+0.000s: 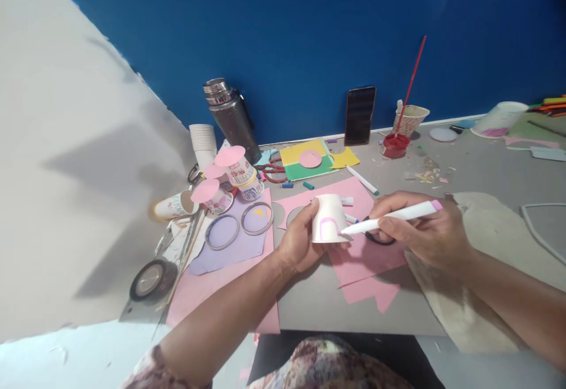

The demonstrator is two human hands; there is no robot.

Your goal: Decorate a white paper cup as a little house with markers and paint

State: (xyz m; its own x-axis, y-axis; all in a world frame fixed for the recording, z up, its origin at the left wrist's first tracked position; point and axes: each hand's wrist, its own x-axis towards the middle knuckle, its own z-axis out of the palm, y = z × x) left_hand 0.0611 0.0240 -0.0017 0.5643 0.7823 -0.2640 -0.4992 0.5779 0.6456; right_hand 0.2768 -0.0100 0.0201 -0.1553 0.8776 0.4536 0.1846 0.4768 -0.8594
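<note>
My left hand (297, 240) grips a small white paper cup (328, 217), held upside down just above the grey table (477, 168), fingers wrapped round its far side. A pink arch is drawn on the side facing me. My right hand (422, 230) pinches a white marker with a pink end cap (391, 217); its tip touches the cup's lower right edge.

Beneath the cup lie sheets of pink paper (360, 259), and a dark ring (379, 237) shows partly under my right fingers. To the left, on lilac paper (230, 253), sit two clear rings (239, 226). Beyond them are printed cups topped with pink discs (230, 168), a stack of white cups (203, 141) and a steel flask (230, 115). A phone (359, 115) leans against the blue wall (309, 35). Near it a red pot (395, 144) holds a red brush. A roll of tape (152, 279) lies at the table's left edge.
</note>
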